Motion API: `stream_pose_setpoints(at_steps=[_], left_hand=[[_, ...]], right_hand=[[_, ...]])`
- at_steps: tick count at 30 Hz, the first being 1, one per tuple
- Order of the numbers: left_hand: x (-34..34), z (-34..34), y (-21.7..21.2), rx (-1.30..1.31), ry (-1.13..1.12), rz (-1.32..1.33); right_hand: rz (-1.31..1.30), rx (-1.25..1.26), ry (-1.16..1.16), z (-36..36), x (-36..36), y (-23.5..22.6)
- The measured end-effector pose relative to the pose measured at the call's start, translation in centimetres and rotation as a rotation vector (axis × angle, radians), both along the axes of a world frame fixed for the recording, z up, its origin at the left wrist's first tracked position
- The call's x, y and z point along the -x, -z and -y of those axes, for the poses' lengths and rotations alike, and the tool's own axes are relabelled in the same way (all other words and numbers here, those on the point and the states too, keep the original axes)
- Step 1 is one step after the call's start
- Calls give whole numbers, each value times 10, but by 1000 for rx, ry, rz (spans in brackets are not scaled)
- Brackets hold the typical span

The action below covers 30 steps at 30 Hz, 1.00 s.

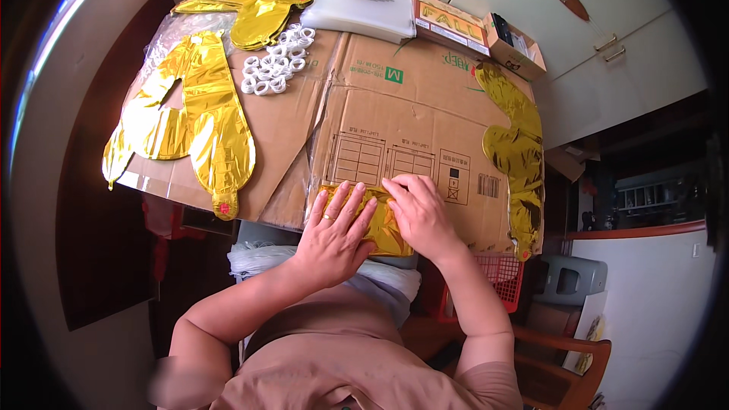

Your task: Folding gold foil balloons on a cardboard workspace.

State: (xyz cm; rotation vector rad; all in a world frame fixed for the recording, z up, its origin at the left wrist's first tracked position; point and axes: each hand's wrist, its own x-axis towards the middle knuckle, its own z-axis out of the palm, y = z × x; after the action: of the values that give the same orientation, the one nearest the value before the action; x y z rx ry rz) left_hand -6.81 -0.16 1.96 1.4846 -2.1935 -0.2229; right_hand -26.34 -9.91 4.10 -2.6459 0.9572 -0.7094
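A folded gold foil balloon [389,234] lies at the near edge of the cardboard-covered table, in front of my body. My left hand [334,228] rests flat on it with the fingers stretched and spread, a ring on one finger. At the balloon's right side, my right hand [418,211] has bent fingers closed at the foil's far edge, the thumb drawn in toward the index finger. Both hands cover much of the balloon, so its full shape is hidden.
Flat gold foil balloons lie on the left [220,121], far left [262,19] and right [520,144] of the cardboard [364,114]. White string coils [269,68] sit near a stack of clear plastic bags [363,6]. Small boxes [452,26] line the back; a red basket [501,281] stands below.
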Motion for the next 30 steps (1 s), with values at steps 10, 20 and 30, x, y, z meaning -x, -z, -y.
stream_pose_setpoints(at_steps=[10,20,30], left_hand=[[-16,-78,35,-577,-234,-990],[21,-43,17,-1152,-379,-2067],[23,-45,10,-1143,-323,-2148]], right_hand=[[28,-46,8,10,-5,-1],[-66,-124,24,16,-14,-11],[-75,-383,62,12,-15,-23]])
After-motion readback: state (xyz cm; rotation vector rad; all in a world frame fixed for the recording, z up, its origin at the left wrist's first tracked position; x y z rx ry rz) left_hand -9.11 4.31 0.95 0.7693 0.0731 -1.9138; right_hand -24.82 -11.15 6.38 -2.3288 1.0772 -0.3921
